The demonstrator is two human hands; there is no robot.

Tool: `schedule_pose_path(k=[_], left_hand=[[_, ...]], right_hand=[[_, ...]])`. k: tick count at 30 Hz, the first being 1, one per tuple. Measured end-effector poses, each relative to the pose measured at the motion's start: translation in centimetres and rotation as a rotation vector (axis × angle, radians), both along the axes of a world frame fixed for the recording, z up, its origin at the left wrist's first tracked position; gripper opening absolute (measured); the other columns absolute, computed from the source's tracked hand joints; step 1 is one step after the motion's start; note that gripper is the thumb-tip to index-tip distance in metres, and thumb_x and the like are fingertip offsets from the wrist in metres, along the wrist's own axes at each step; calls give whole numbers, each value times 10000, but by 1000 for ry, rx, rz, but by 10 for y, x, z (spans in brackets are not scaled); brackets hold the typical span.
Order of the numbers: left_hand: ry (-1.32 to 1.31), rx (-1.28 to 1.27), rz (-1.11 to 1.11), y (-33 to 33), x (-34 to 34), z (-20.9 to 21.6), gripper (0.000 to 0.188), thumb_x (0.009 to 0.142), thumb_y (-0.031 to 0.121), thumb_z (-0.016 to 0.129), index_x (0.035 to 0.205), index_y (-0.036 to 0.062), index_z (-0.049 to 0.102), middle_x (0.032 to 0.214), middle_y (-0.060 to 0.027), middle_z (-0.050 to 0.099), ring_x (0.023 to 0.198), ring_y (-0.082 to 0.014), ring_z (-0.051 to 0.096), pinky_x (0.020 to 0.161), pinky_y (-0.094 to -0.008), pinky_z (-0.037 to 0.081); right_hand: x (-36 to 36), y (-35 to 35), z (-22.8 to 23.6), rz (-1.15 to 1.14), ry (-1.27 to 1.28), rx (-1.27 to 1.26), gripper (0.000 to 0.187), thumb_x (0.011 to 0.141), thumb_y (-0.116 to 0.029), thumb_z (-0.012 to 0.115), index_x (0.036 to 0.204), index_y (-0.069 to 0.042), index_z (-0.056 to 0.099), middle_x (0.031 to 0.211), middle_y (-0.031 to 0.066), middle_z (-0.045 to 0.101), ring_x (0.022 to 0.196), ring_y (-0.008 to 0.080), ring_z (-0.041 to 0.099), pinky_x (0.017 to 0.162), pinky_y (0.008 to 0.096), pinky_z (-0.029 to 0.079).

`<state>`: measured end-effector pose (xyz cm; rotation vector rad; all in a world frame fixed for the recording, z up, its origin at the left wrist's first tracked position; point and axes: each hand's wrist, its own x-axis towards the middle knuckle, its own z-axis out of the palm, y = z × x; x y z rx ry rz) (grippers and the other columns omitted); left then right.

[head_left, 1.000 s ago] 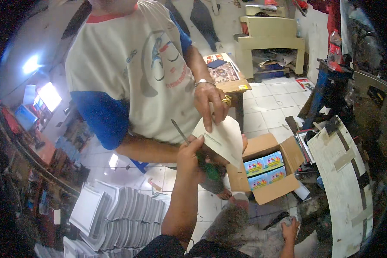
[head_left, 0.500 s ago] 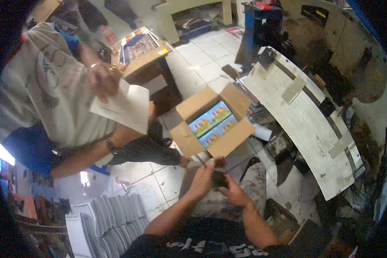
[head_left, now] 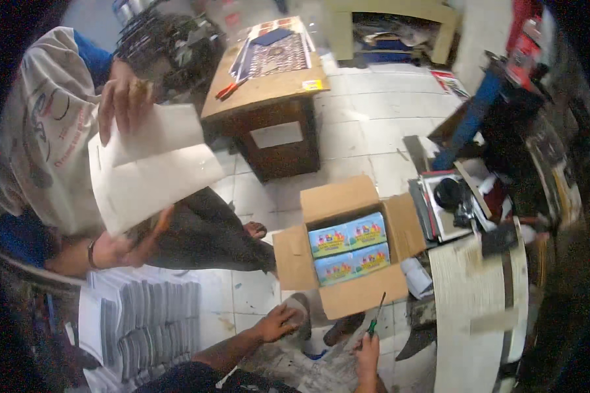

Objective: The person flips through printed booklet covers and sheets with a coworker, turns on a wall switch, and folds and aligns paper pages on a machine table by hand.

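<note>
My right hand (head_left: 367,354) is closed round the green handle of a screwdriver (head_left: 373,323), whose thin metal shaft points up and away in front of the cardboard box. My left hand (head_left: 278,323) is empty, its fingers loosely apart, over or on my knee. Beyond both hands stands an open cardboard box (head_left: 334,196) with its flaps folded outward. Inside it lie several light-blue packs (head_left: 354,262) with colourful print, in two rows. A flap of the box hangs close to the screwdriver's tip.
On the left another person holds a folded white sheet (head_left: 154,164). Stacks of paper (head_left: 144,321) stand at lower left. A wooden desk (head_left: 275,85) with prints and a red-handled tool is farther back. To the right are a long pale board (head_left: 469,314) and piled papers (head_left: 432,203).
My hands, together before, have moved apart. The screwdriver now shows clearly in my right hand. My view has turned, and the person at left has shifted the white sheet.
</note>
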<state>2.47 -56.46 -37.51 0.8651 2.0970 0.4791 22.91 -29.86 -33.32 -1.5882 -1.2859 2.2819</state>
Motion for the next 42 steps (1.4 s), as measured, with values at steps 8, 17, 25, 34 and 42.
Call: schedule_pose_path(k=[8, 17, 25, 34, 42], left_hand=[[111, -391, -435, -108, 42, 62, 521, 935, 425, 506, 1401, 200, 452, 1368, -125, 511, 1293, -389, 405, 1072, -471, 344], [199, -276, 795, -150, 75, 232, 346, 916, 378, 541, 1100, 122, 682, 1136, -141, 652, 1041, -342, 606, 923, -423, 475], [500, -62, 1293, -143, 98, 319, 237, 854, 296, 653, 910, 80, 735, 962, -150, 694, 885, -338, 653, 795, -403, 508], [205, 1310, 2019, -283, -73, 332, 671, 987, 538, 340, 1443, 47, 365, 1426, -114, 462, 1324, -244, 412, 1087, -411, 284], [629, 1563, 1480, -466, -223, 435, 740, 948, 654, 171, 1514, 178, 210, 1550, -114, 254, 1440, -308, 190, 1161, -485, 72]], right_hand=[[-41, 1, -4, 287, -137, -52, 311, 959, -236, 538, 1193, -57, 437, 864, 97, 559, 710, 207, 580, 571, 373, 517], [-167, 76, 85, 862, -200, 131, 441, 952, -279, 570, 1263, -20, 394, 950, 145, 610, 737, 233, 632, 599, 411, 523], [-234, 102, 130, 1039, -188, 355, 381, 914, -245, 611, 1209, -85, 430, 921, 116, 596, 768, 245, 621, 585, 388, 515], [-270, 56, 103, 962, -247, 381, 377, 905, -255, 617, 1206, -91, 460, 987, 99, 615, 809, 245, 629, 633, 410, 504], [-316, -113, 174, 1107, 70, 256, 299, 926, -255, 620, 1110, -26, 566, 889, 90, 649, 729, 196, 620, 605, 351, 496]])
